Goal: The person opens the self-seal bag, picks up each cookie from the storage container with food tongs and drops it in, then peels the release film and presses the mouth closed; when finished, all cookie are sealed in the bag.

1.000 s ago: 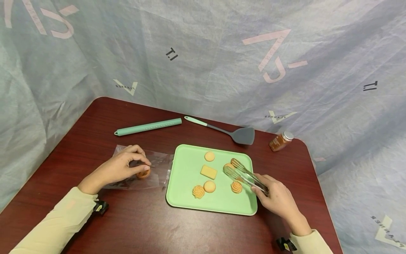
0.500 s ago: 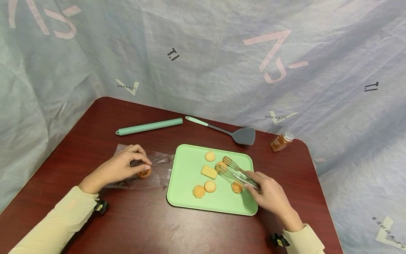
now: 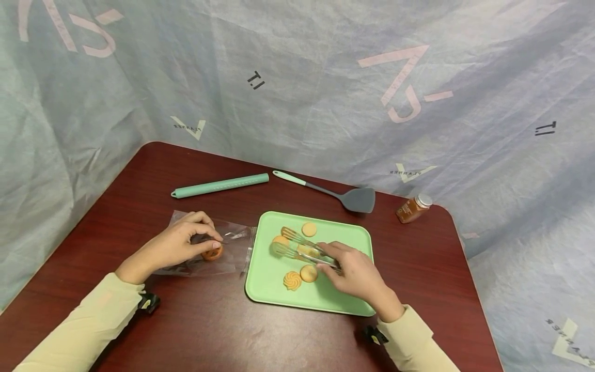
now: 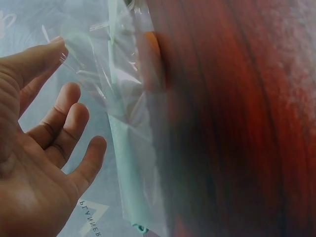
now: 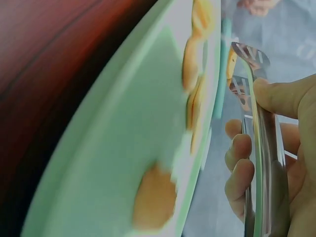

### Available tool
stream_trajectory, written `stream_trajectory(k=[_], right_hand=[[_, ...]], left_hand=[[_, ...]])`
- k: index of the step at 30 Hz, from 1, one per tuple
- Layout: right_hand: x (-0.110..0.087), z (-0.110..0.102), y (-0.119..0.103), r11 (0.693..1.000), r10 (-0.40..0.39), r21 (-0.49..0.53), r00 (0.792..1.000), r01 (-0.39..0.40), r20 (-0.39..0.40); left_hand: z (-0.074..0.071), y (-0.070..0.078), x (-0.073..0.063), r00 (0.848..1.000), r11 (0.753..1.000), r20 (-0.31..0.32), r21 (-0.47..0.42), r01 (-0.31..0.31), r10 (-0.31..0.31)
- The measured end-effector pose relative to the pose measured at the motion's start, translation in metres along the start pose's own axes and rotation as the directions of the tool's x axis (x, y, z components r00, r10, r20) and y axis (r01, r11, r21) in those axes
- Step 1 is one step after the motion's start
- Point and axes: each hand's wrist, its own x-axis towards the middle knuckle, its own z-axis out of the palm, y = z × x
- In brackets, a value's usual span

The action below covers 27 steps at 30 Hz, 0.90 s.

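In the head view my right hand grips metal tongs over the green tray. Between the tong tips is a round cookie, seen edge-on in the right wrist view. Below lie a rectangular cookie, partly covered by the tongs, two round cookies and a swirl cookie. Another cookie, hidden by my hand from above, shows in the right wrist view. My left hand pinches a clear plastic bag between thumb and index finger; a brown-orange cookie is inside.
Behind the bag lies a green rod with a loop at one end. A spatula with a grey head is beyond the tray. At the back right stands a small brown jar. Grey cloth hangs behind the table.
My right hand has moved left across the tray, carrying the round cookie in the tongs from the right side past the rectangular cookie. My left hand has stayed at the bag.
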Motion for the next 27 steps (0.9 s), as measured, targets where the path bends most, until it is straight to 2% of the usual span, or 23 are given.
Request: stream_trajectory(k=[8, 12, 17, 24, 27], right_hand=[[0.033, 0.016, -0.029, 0.995, -0.099, 0.012, 0.995, 0.099, 0.026], [0.044, 0.023, -0.036, 0.993, -0.121, 0.008, 0.991, 0.121, 0.060], [0.054, 0.030, -0.043, 0.989, -0.144, 0.025, 0.984, 0.142, 0.101], [0.068, 0.037, -0.054, 0.987, -0.160, 0.047, 0.975, 0.154, 0.156], [0.075, 0.039, -0.058, 0.985, -0.169, 0.053, 0.971, 0.162, 0.171]], left_hand=[[-0.002, 0.000, -0.001, 1.000, 1.000, 0.008, -0.008, 0.017, -0.017], [-0.002, 0.000, -0.001, 1.000, 1.000, -0.003, -0.009, 0.009, -0.009], [-0.001, 0.002, 0.002, 0.999, 0.999, -0.026, -0.011, -0.038, 0.038], [-0.001, 0.003, 0.001, 0.999, 1.000, -0.039, -0.018, -0.022, 0.021], [-0.001, 0.002, 0.001, 0.998, 0.999, -0.048, -0.012, -0.034, 0.034]])
